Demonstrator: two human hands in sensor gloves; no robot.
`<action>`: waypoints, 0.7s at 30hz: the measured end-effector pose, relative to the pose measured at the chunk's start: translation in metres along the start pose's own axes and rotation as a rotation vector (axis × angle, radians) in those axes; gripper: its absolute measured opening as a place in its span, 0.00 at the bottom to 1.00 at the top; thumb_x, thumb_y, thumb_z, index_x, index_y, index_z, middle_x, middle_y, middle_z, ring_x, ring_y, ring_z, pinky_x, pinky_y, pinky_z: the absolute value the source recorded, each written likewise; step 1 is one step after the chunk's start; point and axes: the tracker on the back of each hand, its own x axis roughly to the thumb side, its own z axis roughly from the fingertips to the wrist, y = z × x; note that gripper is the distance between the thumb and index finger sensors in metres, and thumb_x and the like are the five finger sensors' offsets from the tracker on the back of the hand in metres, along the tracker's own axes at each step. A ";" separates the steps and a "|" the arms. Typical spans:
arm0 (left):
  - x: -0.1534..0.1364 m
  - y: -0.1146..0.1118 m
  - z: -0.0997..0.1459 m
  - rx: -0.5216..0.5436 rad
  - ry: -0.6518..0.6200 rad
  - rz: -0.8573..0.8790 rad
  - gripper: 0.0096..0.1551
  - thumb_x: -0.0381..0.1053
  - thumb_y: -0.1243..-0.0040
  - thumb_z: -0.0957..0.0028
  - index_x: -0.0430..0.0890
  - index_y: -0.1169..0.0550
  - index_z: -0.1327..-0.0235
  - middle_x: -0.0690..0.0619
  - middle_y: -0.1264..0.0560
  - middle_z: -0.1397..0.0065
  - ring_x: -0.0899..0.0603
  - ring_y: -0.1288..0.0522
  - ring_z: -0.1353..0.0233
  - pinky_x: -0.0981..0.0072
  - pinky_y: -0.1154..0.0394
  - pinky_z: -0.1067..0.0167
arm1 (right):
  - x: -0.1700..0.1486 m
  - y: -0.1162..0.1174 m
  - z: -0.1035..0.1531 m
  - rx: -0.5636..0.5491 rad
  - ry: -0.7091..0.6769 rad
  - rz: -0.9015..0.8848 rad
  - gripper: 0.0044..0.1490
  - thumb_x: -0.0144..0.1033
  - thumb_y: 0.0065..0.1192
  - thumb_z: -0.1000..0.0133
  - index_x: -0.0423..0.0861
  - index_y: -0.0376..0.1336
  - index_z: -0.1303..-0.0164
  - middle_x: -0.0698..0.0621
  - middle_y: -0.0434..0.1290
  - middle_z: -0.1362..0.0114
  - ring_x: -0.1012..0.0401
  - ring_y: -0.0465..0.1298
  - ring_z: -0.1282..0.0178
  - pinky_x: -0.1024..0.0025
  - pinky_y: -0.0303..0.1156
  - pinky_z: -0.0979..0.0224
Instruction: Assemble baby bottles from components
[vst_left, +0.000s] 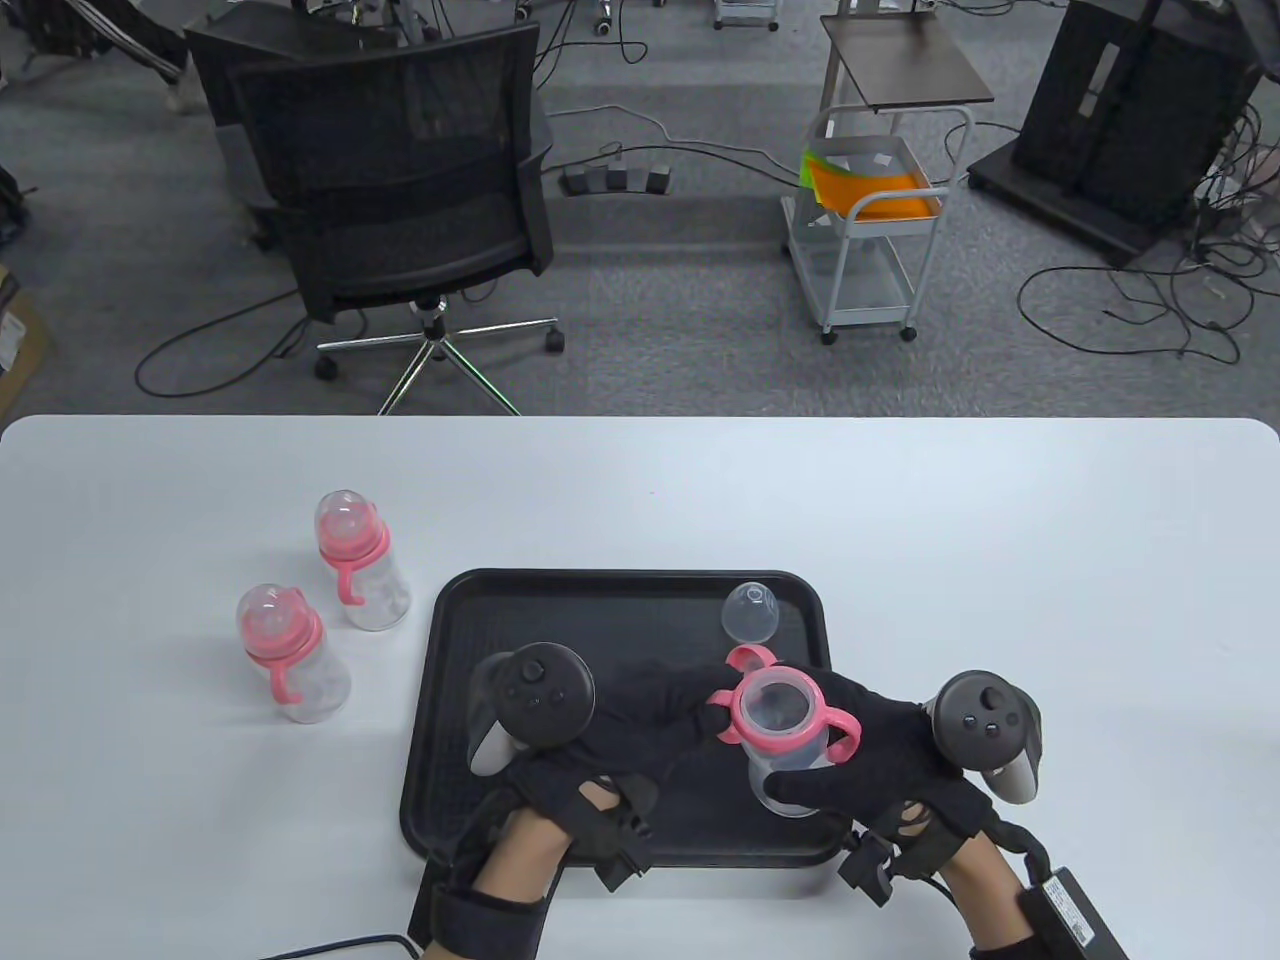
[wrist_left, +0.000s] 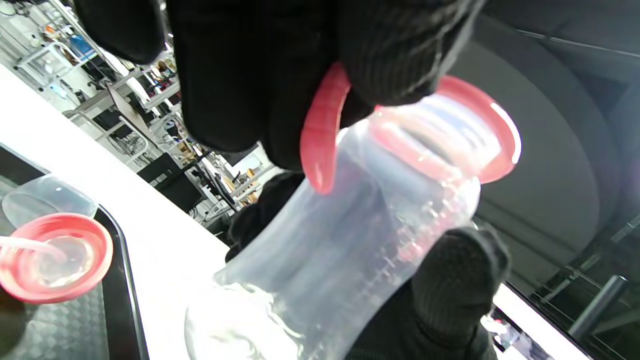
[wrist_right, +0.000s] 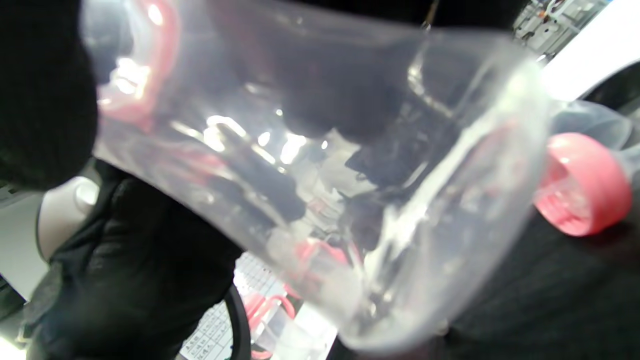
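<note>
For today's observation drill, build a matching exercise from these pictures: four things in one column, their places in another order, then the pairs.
Things
1. clear plastic bottle with pink handled collar
2. clear dome-shaped cap
3. two finished pink-collared bottles
4. pink nipple ring

Places
A. standing on the white table, left of the black tray
B. held by both hands above the tray
C. lying on the tray beside the cap
D. far side of the tray

Pairs: 1-B, 2-D, 3-A, 4-C

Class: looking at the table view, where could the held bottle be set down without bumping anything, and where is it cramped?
Free: the table right of the tray and behind it, and the tray's back-left corner. Crowded: tray front, where both hands hold the bottle; the cap behind; two finished bottles left.
</note>
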 end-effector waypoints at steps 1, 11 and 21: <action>0.001 0.000 0.000 0.015 0.007 -0.017 0.30 0.60 0.33 0.47 0.49 0.15 0.35 0.50 0.12 0.38 0.41 0.14 0.36 0.33 0.32 0.29 | -0.001 0.000 -0.001 0.008 0.004 -0.003 0.64 0.69 0.83 0.68 0.43 0.63 0.28 0.44 0.75 0.32 0.46 0.79 0.32 0.39 0.72 0.27; 0.011 -0.015 0.000 0.029 -0.009 -0.230 0.30 0.58 0.40 0.43 0.49 0.22 0.29 0.50 0.16 0.32 0.40 0.17 0.32 0.33 0.33 0.27 | -0.005 -0.002 0.000 -0.005 0.018 -0.119 0.64 0.67 0.85 0.69 0.41 0.64 0.29 0.43 0.76 0.34 0.45 0.81 0.36 0.44 0.80 0.32; 0.000 -0.026 -0.005 0.005 0.035 -0.148 0.30 0.52 0.40 0.41 0.47 0.27 0.25 0.46 0.17 0.34 0.39 0.15 0.36 0.33 0.32 0.28 | -0.004 -0.003 0.001 0.009 -0.022 -0.149 0.73 0.53 0.90 0.66 0.59 0.43 0.20 0.46 0.68 0.27 0.41 0.80 0.33 0.34 0.79 0.33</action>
